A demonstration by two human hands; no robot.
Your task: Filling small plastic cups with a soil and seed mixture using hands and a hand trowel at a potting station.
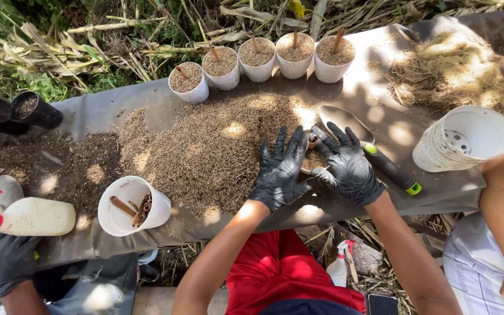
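Left hand (279,170): black glove, fingers spread wide, palm down on the near edge of the husk heap (205,151), cupped against the left side of a small pot (312,160). It grips nothing outright.

Right hand (348,165): black glove, fingers spread, pressed over the right side of the same pot. The pot sits between both hands, mostly hidden; whether either hand clasps it I cannot tell.

Pot: at 6 o'clock of the heap, filled with husk, a stick standing in it.

Husk heap: brown, loose, spread over the middle of the grey tabletop (100,111).

Trowel (363,143): metal blade, black handle with green ends, lying at 1 o'clock of the right hand, just beside it.

Filled pots (261,61): five white, in a row at 12 o'clock of the heap, each topped with husk and one stick.

Stick cup (132,205): white, on its side at 9 o'clock of the left hand, well apart, brown sticks inside.

Stacked cups (465,140): white, on their side at 3 o'clock of the right hand.

Straw pile (456,70): pale, at 2 o'clock, far corner.

Spray bottle (27,217): cream, red trigger, at the 9 o'clock edge, near another person's gloved hand (10,259).

Black pots (27,109): at 10 o'clock.
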